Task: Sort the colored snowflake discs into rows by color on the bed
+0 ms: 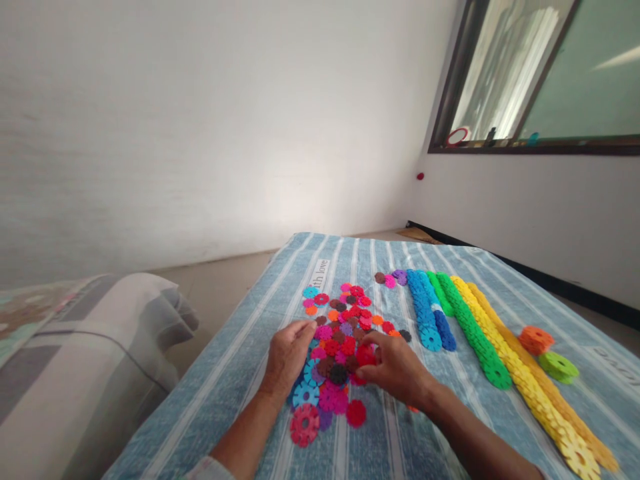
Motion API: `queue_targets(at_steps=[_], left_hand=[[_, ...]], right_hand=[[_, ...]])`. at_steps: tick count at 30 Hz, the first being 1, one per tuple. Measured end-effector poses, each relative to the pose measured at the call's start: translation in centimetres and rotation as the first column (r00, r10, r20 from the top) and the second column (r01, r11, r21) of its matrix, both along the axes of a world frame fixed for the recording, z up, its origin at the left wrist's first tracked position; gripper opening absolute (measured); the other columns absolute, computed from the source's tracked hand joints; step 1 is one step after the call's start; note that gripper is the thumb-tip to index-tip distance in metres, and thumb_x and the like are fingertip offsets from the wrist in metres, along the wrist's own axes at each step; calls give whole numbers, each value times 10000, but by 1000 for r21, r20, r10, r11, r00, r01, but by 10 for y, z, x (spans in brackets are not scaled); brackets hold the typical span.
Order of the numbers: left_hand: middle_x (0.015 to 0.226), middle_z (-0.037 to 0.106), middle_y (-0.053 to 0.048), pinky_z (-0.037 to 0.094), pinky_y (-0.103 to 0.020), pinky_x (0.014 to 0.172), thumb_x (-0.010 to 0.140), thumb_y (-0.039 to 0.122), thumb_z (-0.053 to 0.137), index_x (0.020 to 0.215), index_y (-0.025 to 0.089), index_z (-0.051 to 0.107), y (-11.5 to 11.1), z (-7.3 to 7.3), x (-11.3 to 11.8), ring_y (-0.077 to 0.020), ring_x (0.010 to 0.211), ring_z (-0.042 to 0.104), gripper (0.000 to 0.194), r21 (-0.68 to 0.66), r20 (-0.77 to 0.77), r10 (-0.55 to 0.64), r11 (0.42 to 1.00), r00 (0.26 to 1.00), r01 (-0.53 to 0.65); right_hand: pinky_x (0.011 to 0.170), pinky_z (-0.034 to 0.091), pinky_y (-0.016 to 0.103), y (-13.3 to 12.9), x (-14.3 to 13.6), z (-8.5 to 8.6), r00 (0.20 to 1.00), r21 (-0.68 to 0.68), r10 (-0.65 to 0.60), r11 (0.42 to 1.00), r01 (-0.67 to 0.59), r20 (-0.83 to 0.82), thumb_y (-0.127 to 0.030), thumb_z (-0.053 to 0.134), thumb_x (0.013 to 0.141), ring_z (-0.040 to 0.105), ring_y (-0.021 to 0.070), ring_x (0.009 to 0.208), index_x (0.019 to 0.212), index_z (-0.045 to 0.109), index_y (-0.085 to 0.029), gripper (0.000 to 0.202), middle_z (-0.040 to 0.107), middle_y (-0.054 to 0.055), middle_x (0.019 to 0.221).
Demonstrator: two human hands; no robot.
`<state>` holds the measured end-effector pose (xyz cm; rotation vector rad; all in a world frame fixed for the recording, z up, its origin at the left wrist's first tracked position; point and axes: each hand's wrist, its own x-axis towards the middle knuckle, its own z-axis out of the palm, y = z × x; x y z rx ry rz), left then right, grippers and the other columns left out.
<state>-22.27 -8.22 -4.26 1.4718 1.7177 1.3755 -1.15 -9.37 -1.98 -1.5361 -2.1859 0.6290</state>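
Nearest on the right, the end of a long yellow row [510, 360] of overlapping notched discs lies on a striped cloth [235, 347]; the support beneath is hidden. At the near edge of the loose pile sits a coral disc [305, 425], with a red disc [356, 413] to its right and a light-blue disc [305, 395] just behind it.

These look like thin plastic: likely light, fairly stiff, a little slippery where they overlap, and not very fragile, though slots may catch on one another. The rim should be the best hold, thumb and forefinger on opposite edges; the flat ones may need tipping up first.

The right hand [395, 363] is at the pile's right side, thumb and forefinger curved about a bright red disc [366, 355]; whether they grip it I cannot tell. The left hand [289, 353] is at the left edge, fingers close together, their grip hidden. The two hands are apart, with a black disc [339, 373] and mixed colours between them.

Farther right lie a lime-green stack [559, 367] and an orange stack [537, 340], probably easiest taken around the sides. Beyond the pile, a brown disc [380, 278] lies near the light-blue row [421, 303], which would likely slide apart if pushed.
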Motion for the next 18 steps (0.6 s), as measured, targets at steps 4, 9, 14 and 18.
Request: queue_targets(at_steps=[4,9,14,18], left_hand=[[773,743,-17,499,-277,716,736,467,554,792,174,735,0,-1,0,-217,778,669,348,1,-6,7,1000,1000,-7],[732,732,-4,489,-262,677,759,456,535,799,165,729,0,-3,-1,-207,752,664,351,-25,11,8,1000,1000,-8],[735,734,-7,492,-265,668,756,450,535,781,171,729,1,-5,-2,-204,726,661,340,-19,10,13,1000,1000,-13],[746,736,-15,495,-274,685,754,439,535,764,183,727,4,-6,-3,-209,744,664,320,-15,-18,12,1000,1000,-12]], right_hand=[[606,391,242,50,5,20,975,126,-160,982,141,155,-392,628,749,632,186,736,1099,641,-221,390,696,31,796],[704,433,297,119,-5,29,926,162,-229,969,187,301,-450,625,751,634,260,940,1057,672,-219,385,700,98,998],[681,461,295,154,-24,21,902,107,-221,975,194,371,-442,661,712,654,269,916,996,702,-175,392,708,131,983],[691,477,299,167,-35,16,887,48,-188,981,186,422,-419,693,676,660,280,916,934,722,-142,379,711,159,964]])
